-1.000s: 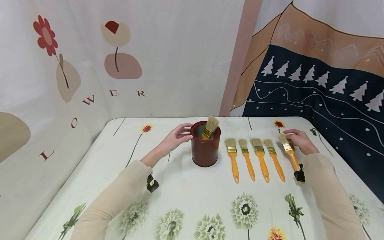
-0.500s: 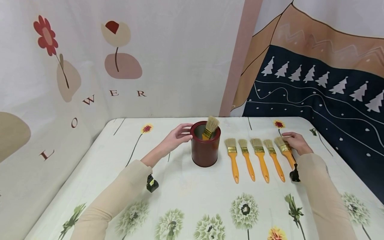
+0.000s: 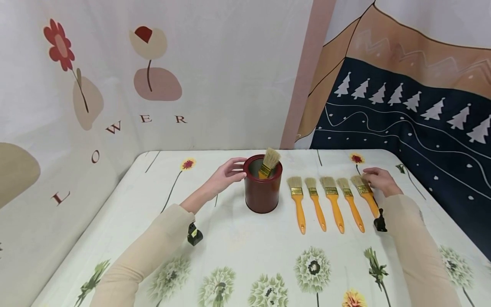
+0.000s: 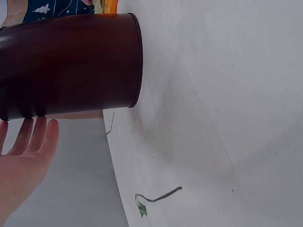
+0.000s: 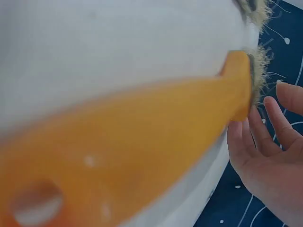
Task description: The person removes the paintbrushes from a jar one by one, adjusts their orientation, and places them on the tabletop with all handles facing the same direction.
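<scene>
A dark red paint can stands upright on the table with a paintbrush leaning in it, bristles up. The fingertips of my left hand touch the can's left side; its fingers are fairly straight in the left wrist view. Several paintbrushes with orange handles lie in a row right of the can, bristles away from me. Beside the rightmost paintbrush, my right hand has its fingers loosely extended, close to the metal band. The right wrist view shows that paintbrush's handle close up, with the thumb apart from it.
The table wears a white cloth printed with flowers. Behind it hangs a pale curtain, and a dark blue cloth with white trees hangs at the right. Wrist cameras are strapped to both arms.
The rightmost paintbrush has shifted left, closer to the row, with my right hand beside it. In the last half second that hand has moved slightly right. My left hand and the can stay put.
</scene>
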